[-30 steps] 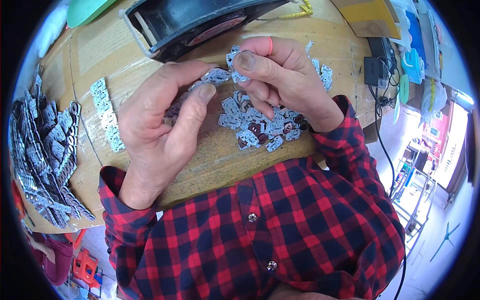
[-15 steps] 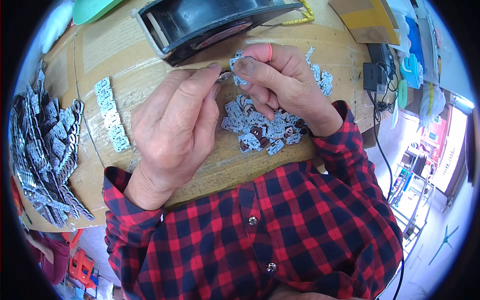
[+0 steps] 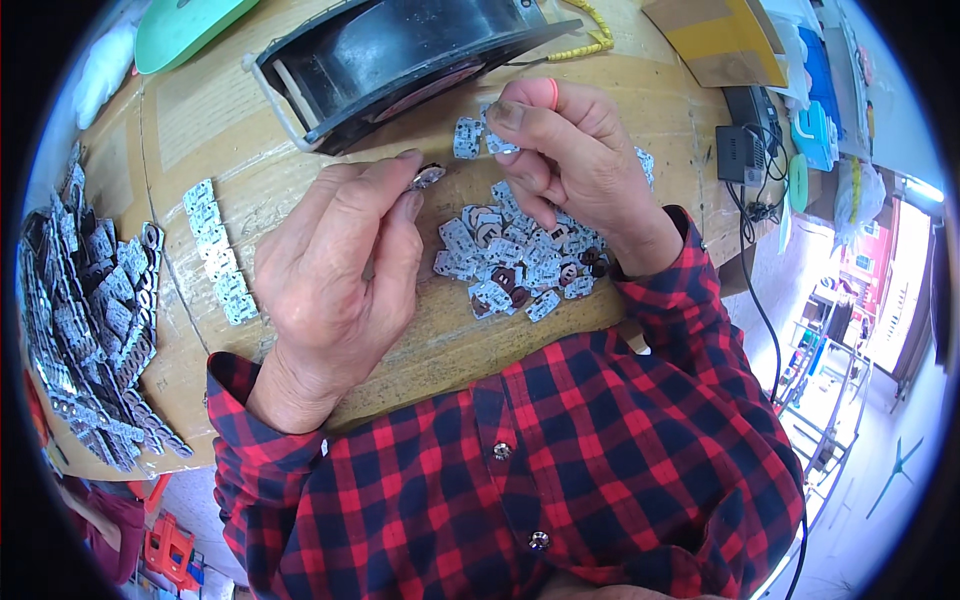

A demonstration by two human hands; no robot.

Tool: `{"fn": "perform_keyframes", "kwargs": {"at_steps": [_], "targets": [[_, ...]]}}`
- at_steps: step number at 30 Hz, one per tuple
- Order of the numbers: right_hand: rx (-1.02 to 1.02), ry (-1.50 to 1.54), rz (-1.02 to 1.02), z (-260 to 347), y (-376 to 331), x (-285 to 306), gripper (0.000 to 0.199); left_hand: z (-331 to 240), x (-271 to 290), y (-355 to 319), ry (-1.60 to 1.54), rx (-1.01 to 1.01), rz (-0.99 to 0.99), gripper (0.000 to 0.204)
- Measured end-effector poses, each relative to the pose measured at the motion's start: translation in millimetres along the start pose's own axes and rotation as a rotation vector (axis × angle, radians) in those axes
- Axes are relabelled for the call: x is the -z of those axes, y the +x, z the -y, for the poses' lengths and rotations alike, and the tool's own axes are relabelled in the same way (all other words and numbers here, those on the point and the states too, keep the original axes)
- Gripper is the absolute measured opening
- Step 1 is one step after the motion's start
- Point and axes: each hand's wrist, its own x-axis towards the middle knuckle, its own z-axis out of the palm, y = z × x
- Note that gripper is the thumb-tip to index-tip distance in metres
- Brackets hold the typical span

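In the middle of the table my left hand pinches a small dark-edged, shiny piece between thumb and fingertips. To its right my right hand is closed, thumb against forefinger, on a small grey-white patterned plate. A similar plate sits just left of that one; whether the two are joined I cannot tell. Below my right hand lies a loose heap of patterned plates, with brown round parts among them. Left of my left hand, a strip of joined plates lies flat on the table.
A large pile of linked strips covers the table's left side. A black fan stands at the back, beside a green tray. At the right are a cardboard box, a black adapter and cables. Another person's arm shows at lower left.
My hands have drawn apart, the left moving a little left with its small piece. A gap now separates that piece from the plate in my right hand. The whole view has shifted slightly.
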Motion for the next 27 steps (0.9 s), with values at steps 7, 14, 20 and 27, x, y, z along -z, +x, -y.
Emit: {"fn": "perform_keyframes", "kwargs": {"at_steps": [7,14,20,27], "targets": [[0.074,-0.172,0.013,1.8,-2.0,-2.9,0.017,1.3,-0.7,-0.4,-0.004,-0.004,-0.018,0.023],[0.141,-0.293,-0.018,-0.7,-2.3,-5.1,0.017,0.3,1.3,0.4,-0.004,0.007,0.01,0.024],[0.36,-0.514,0.058,-12.2,0.3,-13.4,0.015,-0.8,6.4,1.1,-0.012,0.028,0.003,0.023],[0.24,-0.517,0.136,-6.6,-2.2,-30.0,0.017,-9.8,26.0,-4.8,0.05,0.048,0.009,0.022]]}}
